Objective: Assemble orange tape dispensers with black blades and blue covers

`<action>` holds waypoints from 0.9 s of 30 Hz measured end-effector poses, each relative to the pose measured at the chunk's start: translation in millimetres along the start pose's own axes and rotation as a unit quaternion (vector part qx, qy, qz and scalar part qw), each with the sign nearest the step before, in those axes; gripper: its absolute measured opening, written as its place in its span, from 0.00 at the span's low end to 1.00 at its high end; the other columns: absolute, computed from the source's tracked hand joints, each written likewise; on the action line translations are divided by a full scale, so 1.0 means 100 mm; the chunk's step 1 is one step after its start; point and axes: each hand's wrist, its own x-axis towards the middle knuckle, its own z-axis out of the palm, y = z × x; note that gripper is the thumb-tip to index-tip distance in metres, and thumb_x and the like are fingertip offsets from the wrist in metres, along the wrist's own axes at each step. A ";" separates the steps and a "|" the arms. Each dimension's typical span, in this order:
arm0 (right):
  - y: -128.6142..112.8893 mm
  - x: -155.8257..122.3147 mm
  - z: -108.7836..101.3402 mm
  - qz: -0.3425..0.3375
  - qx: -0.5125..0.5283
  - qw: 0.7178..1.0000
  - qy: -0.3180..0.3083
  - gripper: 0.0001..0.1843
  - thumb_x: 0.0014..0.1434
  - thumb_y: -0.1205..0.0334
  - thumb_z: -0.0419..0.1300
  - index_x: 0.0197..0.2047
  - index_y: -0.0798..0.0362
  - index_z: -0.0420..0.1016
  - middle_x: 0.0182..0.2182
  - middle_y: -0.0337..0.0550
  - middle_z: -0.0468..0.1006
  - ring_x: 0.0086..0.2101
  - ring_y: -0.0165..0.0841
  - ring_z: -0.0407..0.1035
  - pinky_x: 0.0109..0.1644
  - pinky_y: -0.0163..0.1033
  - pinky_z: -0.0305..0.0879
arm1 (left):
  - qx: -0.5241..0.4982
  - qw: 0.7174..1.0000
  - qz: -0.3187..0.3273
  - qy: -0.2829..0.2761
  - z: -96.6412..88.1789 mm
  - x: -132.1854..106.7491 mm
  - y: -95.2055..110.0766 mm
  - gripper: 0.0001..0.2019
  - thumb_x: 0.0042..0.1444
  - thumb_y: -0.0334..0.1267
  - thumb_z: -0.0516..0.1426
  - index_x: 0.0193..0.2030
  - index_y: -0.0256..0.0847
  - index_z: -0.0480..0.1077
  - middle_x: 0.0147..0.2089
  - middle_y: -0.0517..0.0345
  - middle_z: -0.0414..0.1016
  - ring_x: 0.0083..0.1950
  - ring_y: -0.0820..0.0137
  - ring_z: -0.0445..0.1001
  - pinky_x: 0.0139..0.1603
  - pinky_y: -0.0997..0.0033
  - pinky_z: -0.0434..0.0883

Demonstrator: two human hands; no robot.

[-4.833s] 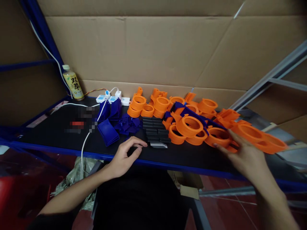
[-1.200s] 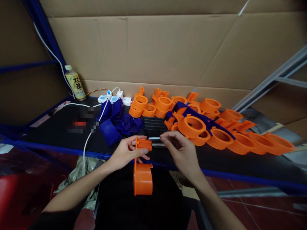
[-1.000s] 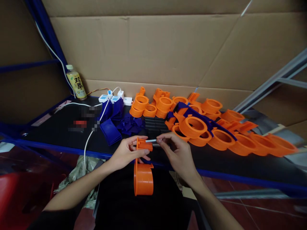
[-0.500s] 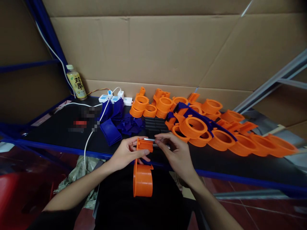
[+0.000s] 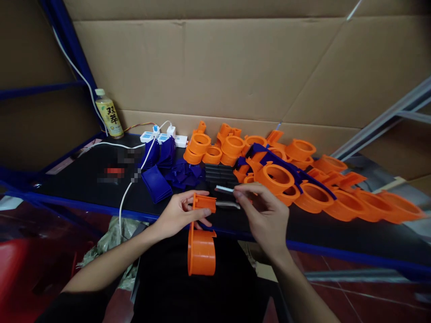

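Note:
My left hand (image 5: 180,214) is closed around the upper end of an orange plastic tape dispenser body (image 5: 202,253), whose round hub hangs below over my lap. The thumb lies across its front. In my right hand (image 5: 266,215), thumb and fingers pinch a small serrated metal blade (image 5: 224,189), teeth upward, a little right of the dispenser and apart from it. Beneath the blade, a silvery flat tool (image 5: 228,205) lies on the black table, its left end close to the dispenser. Black strip-like pieces (image 5: 218,174) lie just behind.
Many orange dispenser bodies (image 5: 313,196) are heaped at the right, with dark blue curved parts among them. Blue plastic plates (image 5: 156,184) lie left of centre. A white power strip (image 5: 180,141), a white cable (image 5: 125,197) and a drink bottle (image 5: 110,114) stand farther left. Cardboard (image 5: 215,67) walls the back.
My right hand has moved right and slightly up, drawing the serrated blade away from the dispenser. The silvery tool now shows more. My left hand keeps its hold; the view has shifted slightly.

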 end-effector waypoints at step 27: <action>-0.02 0.01 0.17 -0.043 -0.080 0.988 -0.128 0.05 0.64 0.61 0.63 0.41 0.46 0.82 0.39 0.44 0.80 0.43 0.39 0.72 0.49 0.46 0.71 | 0.004 0.999 -0.009 -0.036 -0.03 0.00 0.05 0.26 0.55 0.45 0.67 0.58 0.36 0.70 0.38 0.51 0.82 0.31 0.62 0.84 0.29 0.71 0.78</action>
